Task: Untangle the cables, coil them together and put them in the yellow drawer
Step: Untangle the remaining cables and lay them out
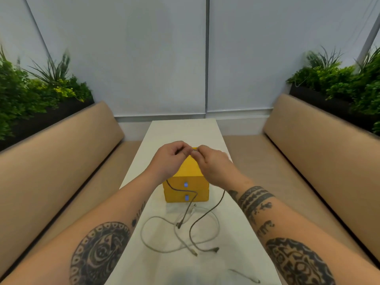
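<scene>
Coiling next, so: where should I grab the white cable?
Pinch its left loop from above: that arc of the white cable lies flat and alone on the table, while the dark cable crosses its right side.

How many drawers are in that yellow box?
2: the upper drawer and the lower drawer right beneath it, on the near face of the box. Its other faces are out of sight.

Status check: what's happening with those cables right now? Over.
Left hand and right hand pinch dark cable above yellow drawers. White cable looped on table, crossing it. Drawers shut.
</scene>
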